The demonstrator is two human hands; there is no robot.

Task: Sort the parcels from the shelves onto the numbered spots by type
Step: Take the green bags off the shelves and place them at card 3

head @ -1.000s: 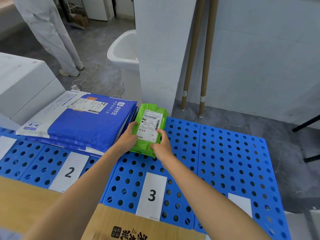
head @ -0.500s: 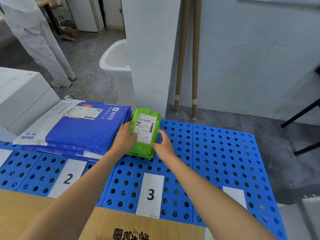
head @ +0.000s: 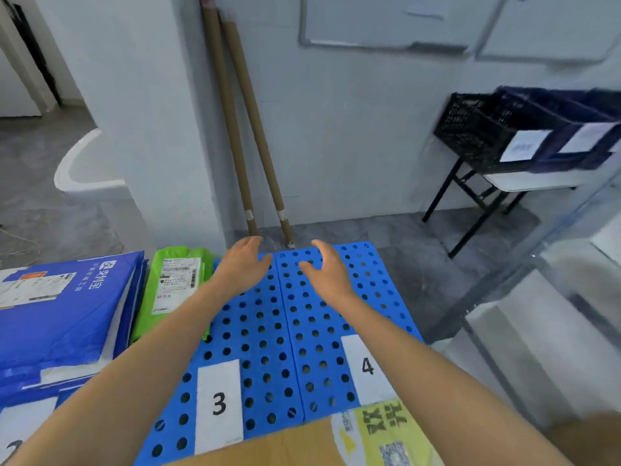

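Toward the far left corner of the blue perforated board [head: 289,331], a green parcel [head: 178,284] lies flat, label up, on the panel that carries the label 3 [head: 219,403]. Its long axis runs from the near edge to the far edge, and its left side sits just beside a stack of blue mailers [head: 67,314]. It lies left of both hands. The left hand [head: 243,267] is the nearer one, and its forearm crosses the parcel's right edge. The right hand [head: 324,270] hangs over the panel with the label 4 [head: 367,366].

Both hands are apart and hold nothing, fingers loose and spread above the far edge of the board. The green parcel looks placed, so the next step is probably fetching another. No shelf can be made out, so I cannot tell which way that reach goes.

A cardboard box [head: 285,445] sits at the near edge. Beyond the board, two cardboard tubes [head: 242,129] lean on a white wall above grey floor. A black crate [head: 477,129] stands on a folding frame to the right, where the view is blurred.
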